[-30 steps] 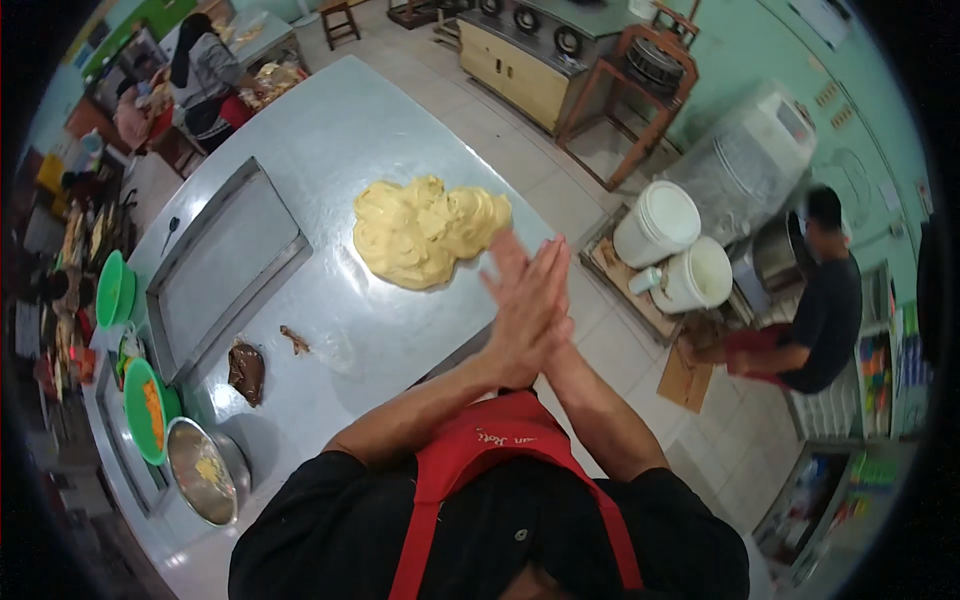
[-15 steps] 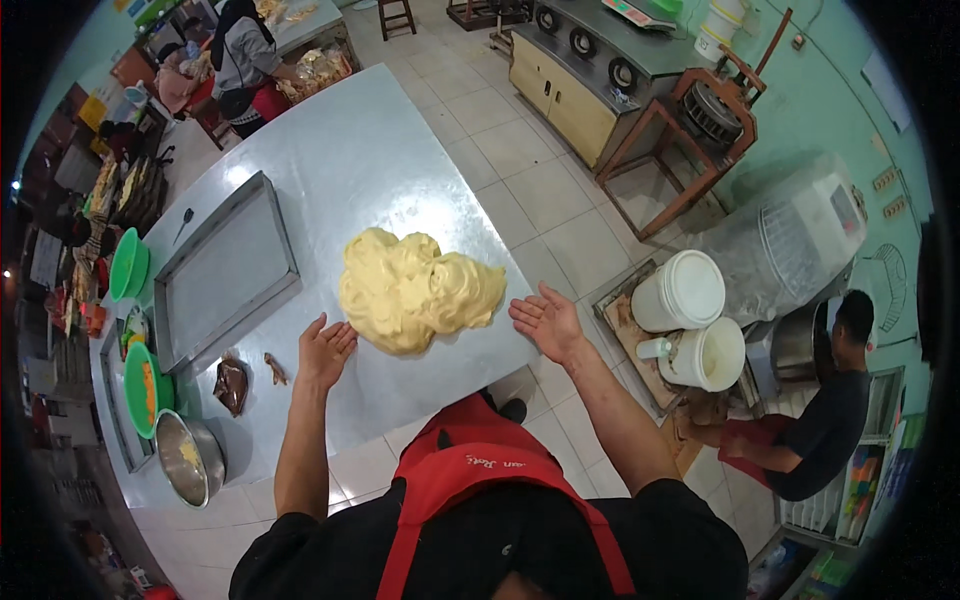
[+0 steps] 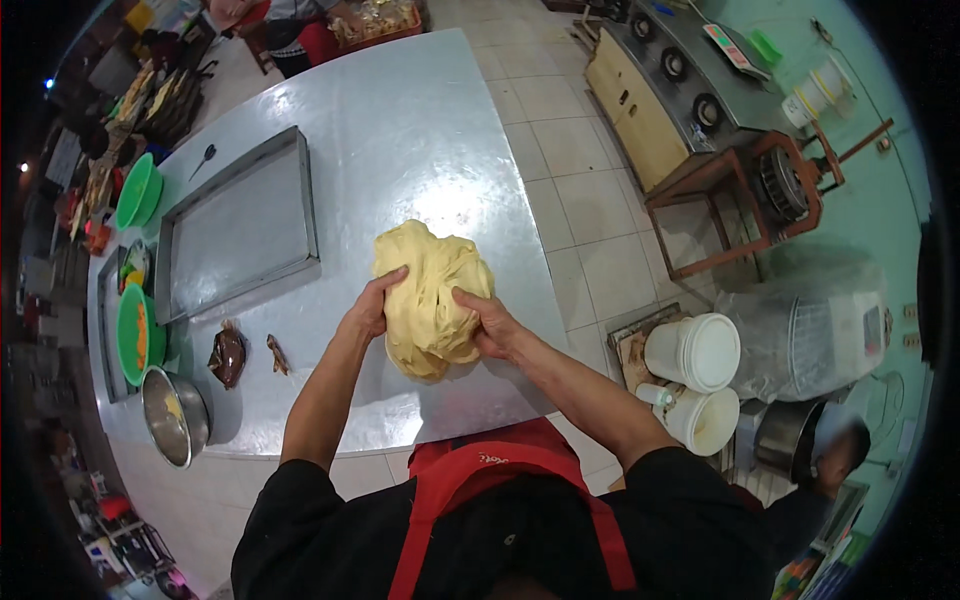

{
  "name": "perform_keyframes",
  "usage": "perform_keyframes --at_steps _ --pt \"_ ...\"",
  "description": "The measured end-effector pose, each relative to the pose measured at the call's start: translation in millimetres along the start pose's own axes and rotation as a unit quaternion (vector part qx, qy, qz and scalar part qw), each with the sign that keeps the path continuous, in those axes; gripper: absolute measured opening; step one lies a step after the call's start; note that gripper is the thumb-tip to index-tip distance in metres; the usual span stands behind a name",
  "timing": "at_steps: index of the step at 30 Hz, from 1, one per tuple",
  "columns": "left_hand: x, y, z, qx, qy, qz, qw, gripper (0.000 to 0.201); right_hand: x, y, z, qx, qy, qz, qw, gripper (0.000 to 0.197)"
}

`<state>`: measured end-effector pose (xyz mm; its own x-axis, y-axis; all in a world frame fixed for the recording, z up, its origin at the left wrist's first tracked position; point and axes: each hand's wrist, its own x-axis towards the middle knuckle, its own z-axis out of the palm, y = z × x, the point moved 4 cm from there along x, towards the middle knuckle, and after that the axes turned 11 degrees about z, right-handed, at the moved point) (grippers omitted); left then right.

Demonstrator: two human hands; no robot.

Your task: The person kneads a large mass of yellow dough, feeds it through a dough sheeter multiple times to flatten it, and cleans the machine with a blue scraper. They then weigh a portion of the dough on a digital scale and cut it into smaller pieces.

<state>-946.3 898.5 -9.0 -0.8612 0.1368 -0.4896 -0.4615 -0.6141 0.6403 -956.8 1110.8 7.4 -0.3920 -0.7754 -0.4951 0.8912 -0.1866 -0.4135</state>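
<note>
Both your hands are on the dough [image 3: 436,300], one at each side, with the thumbs spread apart from the fingers. Your left hand [image 3: 371,307] grips its left flank, thumb laid over the upper surface and the fingers mostly hidden by the mass, so you cannot tell how far they curl under. Your right hand [image 3: 490,325] holds the right flank, its thumb pressing into a fold on top and its fingers tucked against the lower right side. Each hand is open about as wide as the thick edge it has hold of. The dough sits at the near part of the worktop [image 3: 400,150], in front of your apron [image 3: 500,460]. It is an irregular yellow lump, a little longer than wide; its long axis runs away from you, the far end leaning slightly left, and the creases between your thumbs run roughly the same way. To its left lie a small brown scrap [image 3: 277,355] and a dark brown bag [image 3: 228,357], with a rectangular metal tray [image 3: 308,205] beyond them and a metal bowl [image 3: 194,412] near the left edge.
</note>
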Motion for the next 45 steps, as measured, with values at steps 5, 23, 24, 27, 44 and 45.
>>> perform_keyframes --at_steps 5,23,24,27,44,45 --pt "-53.0 -14.7 89.3 0.025 0.064 0.093 0.993 0.073 -20.8 6.7 -46.5 0.151 -0.128 0.090 0.976 0.086" --pt "139.7 -21.7 485.9 0.175 -0.119 0.153 0.965 0.078 -293.2 -358.9 -188.9 -0.011 -0.078 -0.192 0.978 0.082" --pt "151.5 -45.4 489.0 0.109 -0.103 0.126 0.981 0.078 -300.9 -371.6 -191.1 -0.014 -0.082 -0.187 0.979 0.083" --pt "191.0 -108.0 497.6 -0.085 -0.126 0.008 0.988 0.083 -306.4 -384.1 -199.1 -0.013 -0.111 -0.155 0.982 0.083" --pt "410.0 87.5 504.1 -0.271 -0.139 0.346 0.887 0.095 -130.8 -745.5 -273.6 -0.438 0.175 -0.188 0.862 0.082" --pt "427.6 109.4 508.1 -0.254 -0.144 0.348 0.891 0.095 -113.1 -730.9 -270.3 -0.314 0.068 -0.061 0.945 0.086"
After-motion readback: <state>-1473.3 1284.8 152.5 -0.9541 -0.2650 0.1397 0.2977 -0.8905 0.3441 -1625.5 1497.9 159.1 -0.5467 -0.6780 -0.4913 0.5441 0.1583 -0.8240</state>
